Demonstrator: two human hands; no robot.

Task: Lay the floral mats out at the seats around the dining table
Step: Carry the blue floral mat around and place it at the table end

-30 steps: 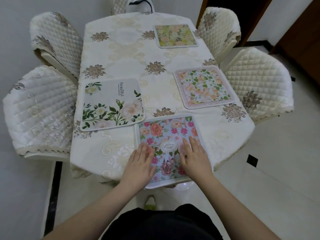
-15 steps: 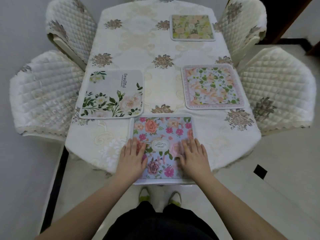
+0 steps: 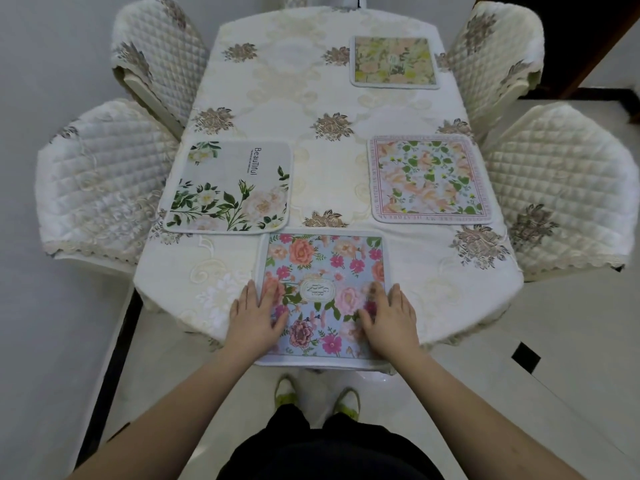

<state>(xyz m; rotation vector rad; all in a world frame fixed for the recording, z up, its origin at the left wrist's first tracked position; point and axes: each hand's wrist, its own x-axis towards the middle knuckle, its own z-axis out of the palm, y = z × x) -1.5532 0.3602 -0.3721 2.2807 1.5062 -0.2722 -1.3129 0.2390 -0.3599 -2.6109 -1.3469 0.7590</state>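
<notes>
Blue floral mat [image 3: 325,271] under both flat hands

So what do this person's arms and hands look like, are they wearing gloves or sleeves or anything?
No gloves and no sleeves in view: both forearms are bare up to the picture's lower edge. The left hand and right hand show no rings, watch or bracelet, and the fingers are bare too. Lower down are dark, apparently black clothing and white shoes with yellow-green trim.
</notes>
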